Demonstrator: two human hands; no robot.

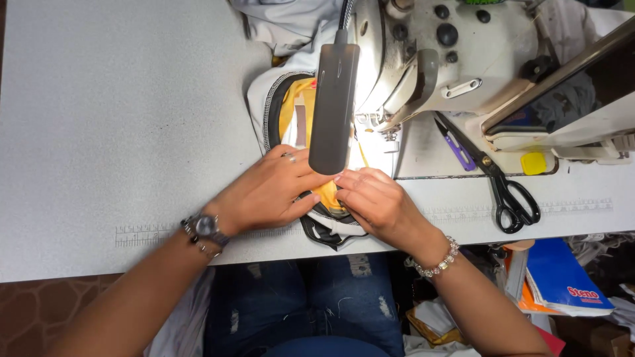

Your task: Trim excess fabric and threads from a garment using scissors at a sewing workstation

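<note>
I see both hands pressed flat on a yellow fabric piece (329,193) with white and black trim, lying on the grey surface (119,119) in front of the sewing machine (450,53). Left hand (271,188) rests on the fabric's left side, fingers spread and laid flat, gripping nothing. Right hand (374,198) sits just beside it on the right, fingers bent, tips pinning the fabric down. The fabric runs from under both palms up beneath the lamp (334,106). Black scissors (503,185) lie well right of the right hand, near a purple thread snipper (456,147).
</note>
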